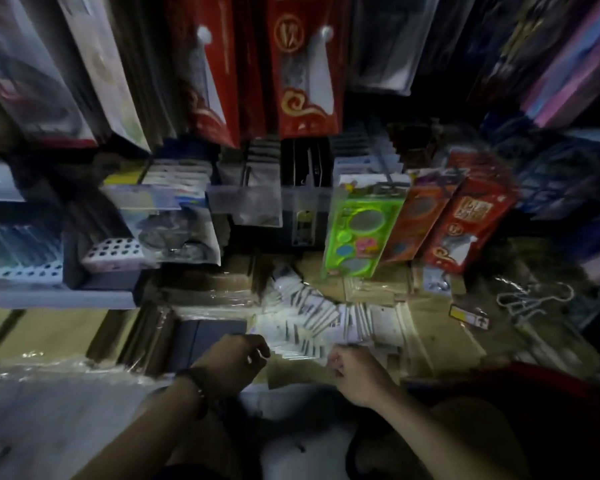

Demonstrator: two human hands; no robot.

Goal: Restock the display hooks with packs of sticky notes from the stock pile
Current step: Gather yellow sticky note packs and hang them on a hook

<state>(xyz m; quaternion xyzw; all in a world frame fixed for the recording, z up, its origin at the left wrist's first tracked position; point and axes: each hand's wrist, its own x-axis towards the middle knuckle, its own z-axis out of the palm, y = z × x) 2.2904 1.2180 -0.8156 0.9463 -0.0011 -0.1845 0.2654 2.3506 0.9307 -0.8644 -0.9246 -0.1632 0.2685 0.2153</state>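
The stock pile (pixel 302 317), fanned away from the person, is flanked at its near end by the left hand (pixel 234 362) and right hand (pixel 355 374), both curled, any grip indiscernible.

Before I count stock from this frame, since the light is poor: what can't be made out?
Head view:
- Pile of packs: blurred and dim; count and print unreadable.
- Left hand, right hand: fingers curled at the pile's near edge; whether either pinches a pack is hidden.
- Display hooks: blurred, free room unclear.
- Red hanging packs: tops cut by the top edge.
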